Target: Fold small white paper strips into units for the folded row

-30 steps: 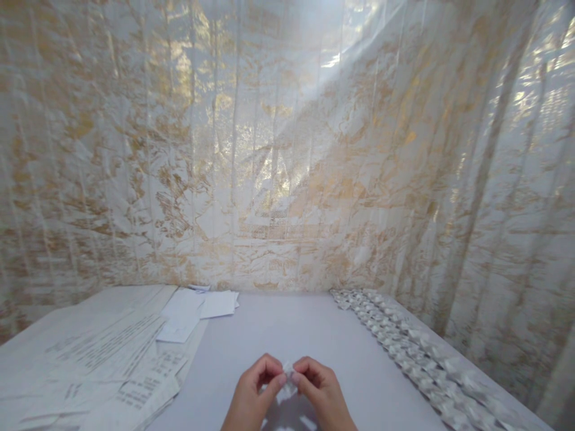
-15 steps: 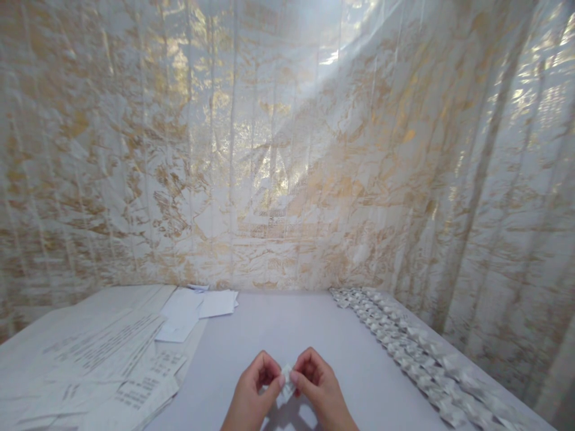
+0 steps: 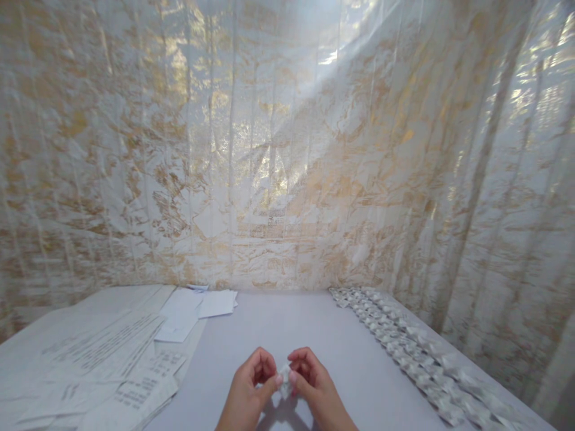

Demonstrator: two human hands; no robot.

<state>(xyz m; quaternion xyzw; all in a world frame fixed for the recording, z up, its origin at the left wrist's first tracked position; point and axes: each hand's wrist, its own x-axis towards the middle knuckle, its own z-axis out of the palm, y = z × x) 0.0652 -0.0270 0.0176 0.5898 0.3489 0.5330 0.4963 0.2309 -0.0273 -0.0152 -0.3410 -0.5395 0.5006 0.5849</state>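
A small folded piece of white paper (image 3: 284, 377) is pinched between both hands low in the middle of the head view. My left hand (image 3: 248, 392) grips its left side with thumb and curled fingers. My right hand (image 3: 315, 389) pinches its right side the same way. Both hands hover just above the white table (image 3: 278, 326).
Printed sheets (image 3: 103, 359) and small blank white papers (image 3: 197, 308) lie on the table's left. A long double row of several small folded paper pieces (image 3: 413, 356) runs along the right edge. A white and gold curtain (image 3: 287, 149) hangs close behind and to the right.
Both hands have shifted slightly left and closer together, turning the folded paper between the fingertips. The grip has stayed on it throughout.
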